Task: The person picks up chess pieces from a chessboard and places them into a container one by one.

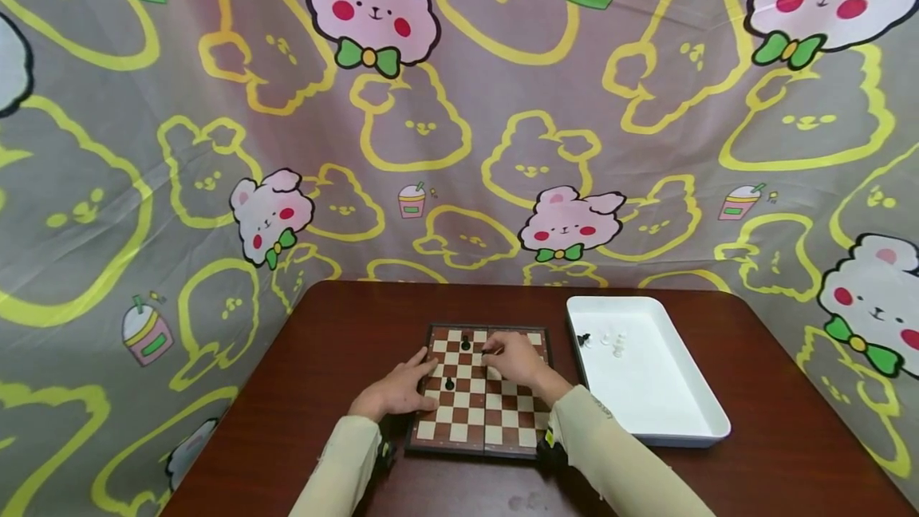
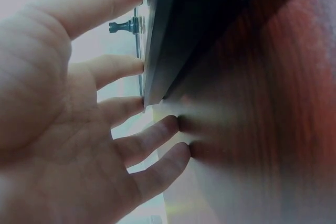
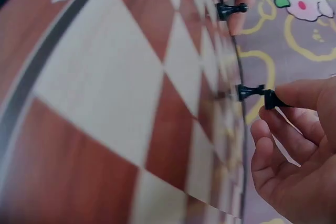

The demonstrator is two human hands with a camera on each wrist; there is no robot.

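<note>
A brown-and-cream chessboard lies on the table. My left hand rests on its left edge, fingers spread; in the left wrist view, some fingertips reach the tabletop beside the frame. Over the board's far half, my right hand pinches a small black chess piece between thumb and fingers; its kind is mostly hidden. Just beside that piece in the right wrist view stands a black rook. Another black chess piece stands on the board near my left hand.
Right of the board sits a white tray with raised rims. Inside, towards its far left, lie a black chess piece and several pale pieces. A patterned curtain hangs behind the dark red-brown table.
</note>
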